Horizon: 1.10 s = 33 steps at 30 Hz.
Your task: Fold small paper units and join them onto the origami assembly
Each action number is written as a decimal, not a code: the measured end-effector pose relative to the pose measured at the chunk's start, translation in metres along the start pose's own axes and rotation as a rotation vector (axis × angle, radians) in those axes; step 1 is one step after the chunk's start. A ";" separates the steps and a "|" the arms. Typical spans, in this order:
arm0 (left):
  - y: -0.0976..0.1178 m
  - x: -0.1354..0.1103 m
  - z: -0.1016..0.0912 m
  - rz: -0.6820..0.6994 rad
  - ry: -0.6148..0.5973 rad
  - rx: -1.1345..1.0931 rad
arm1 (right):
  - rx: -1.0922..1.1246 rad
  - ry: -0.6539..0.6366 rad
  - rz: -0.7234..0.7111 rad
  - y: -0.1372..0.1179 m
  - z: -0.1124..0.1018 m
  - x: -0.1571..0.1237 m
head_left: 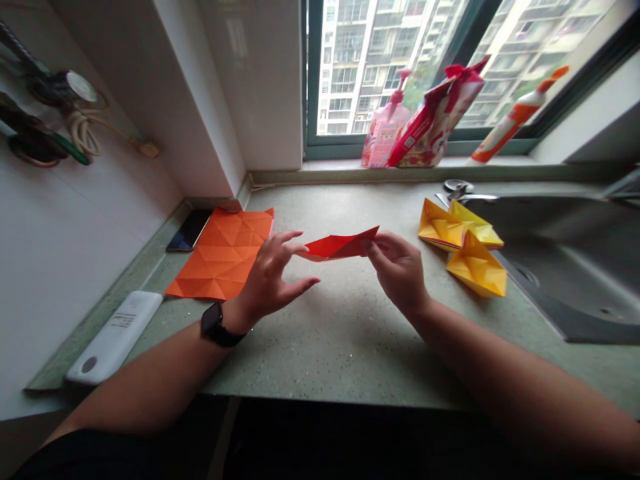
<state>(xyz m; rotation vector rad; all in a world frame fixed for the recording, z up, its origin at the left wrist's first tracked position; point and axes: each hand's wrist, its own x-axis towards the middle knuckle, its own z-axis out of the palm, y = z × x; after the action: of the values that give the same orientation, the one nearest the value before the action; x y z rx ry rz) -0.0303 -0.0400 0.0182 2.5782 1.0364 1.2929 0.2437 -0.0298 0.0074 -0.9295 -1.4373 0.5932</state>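
Above the counter, a folded red-orange paper boat (334,247) is pinched at its right end between the thumb and fingers of my right hand (400,267). My left hand (273,270), with a black watch on the wrist, is at the boat's left end. Its thumb and fingers are spread apart, and a fingertip is at or against the paper tip. Behind the left hand lies a creased orange paper sheet (215,257), flat on the counter. Right of my right hand sit three folded yellow paper boats (477,267), grouped close together beside the sink.
A dark phone (189,231) and a white power bank (116,337) lie along the counter's left side. On the right is a steel sink (575,267). A pink pump bottle (385,130), a red bag (437,120) and an orange-white bottle (515,123) stand on the windowsill.
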 end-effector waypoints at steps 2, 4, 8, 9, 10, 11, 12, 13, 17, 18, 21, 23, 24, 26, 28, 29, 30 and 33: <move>0.003 0.000 0.001 0.027 -0.068 0.047 | -0.022 -0.060 -0.032 -0.006 0.003 -0.006; 0.005 0.000 0.004 0.034 -0.094 0.054 | -0.054 -0.122 -0.093 -0.012 0.006 -0.010; 0.004 -0.001 0.006 0.024 -0.070 0.013 | -0.109 -0.229 -0.255 -0.020 0.007 -0.013; 0.004 -0.001 0.006 0.024 -0.061 0.017 | -0.128 -0.241 -0.293 -0.022 0.006 -0.013; 0.004 -0.001 0.006 0.027 -0.051 0.027 | -0.151 -0.251 -0.331 -0.022 0.006 -0.013; 0.003 -0.001 0.006 0.032 -0.038 0.038 | -0.175 -0.261 -0.375 -0.022 0.006 -0.013; 0.003 -0.001 0.006 0.042 -0.021 0.046 | -0.196 -0.270 -0.424 -0.022 0.005 -0.013; 0.003 0.000 0.006 0.055 -0.002 0.052 | -0.211 -0.278 -0.474 -0.020 0.005 -0.013; 0.001 0.002 0.005 0.128 0.070 0.052 | -0.260 -0.301 -0.584 -0.011 0.006 -0.011; 0.001 0.003 0.004 0.141 0.080 0.044 | -0.276 -0.302 -0.579 -0.008 0.007 -0.011; 0.002 0.004 0.003 0.159 0.091 0.001 | -0.297 -0.299 -0.554 -0.004 0.008 -0.010; 0.004 0.004 0.004 0.167 0.095 -0.037 | -0.279 -0.304 -0.564 -0.005 0.008 -0.009; 0.005 0.004 0.005 0.172 0.096 -0.055 | -0.266 -0.306 -0.577 -0.005 0.007 -0.009; 0.006 0.003 0.007 0.178 0.109 -0.083 | -0.248 -0.299 -0.604 -0.008 0.006 -0.009; 0.007 0.003 0.009 0.173 0.117 -0.090 | -0.246 -0.279 -0.611 -0.010 0.005 -0.008; 0.007 0.003 0.009 0.169 0.116 -0.087 | -0.247 -0.268 -0.602 -0.010 0.004 -0.008; 0.007 0.003 0.009 0.165 0.109 -0.083 | -0.245 -0.258 -0.587 -0.011 0.004 -0.007; 0.009 0.004 0.006 0.154 0.067 -0.069 | -0.224 -0.243 -0.511 -0.011 0.003 -0.006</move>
<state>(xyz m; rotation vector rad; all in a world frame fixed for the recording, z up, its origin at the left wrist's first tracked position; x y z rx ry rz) -0.0195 -0.0432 0.0204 2.6243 0.8001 1.4314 0.2379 -0.0406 0.0125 -0.6332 -1.9048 0.1667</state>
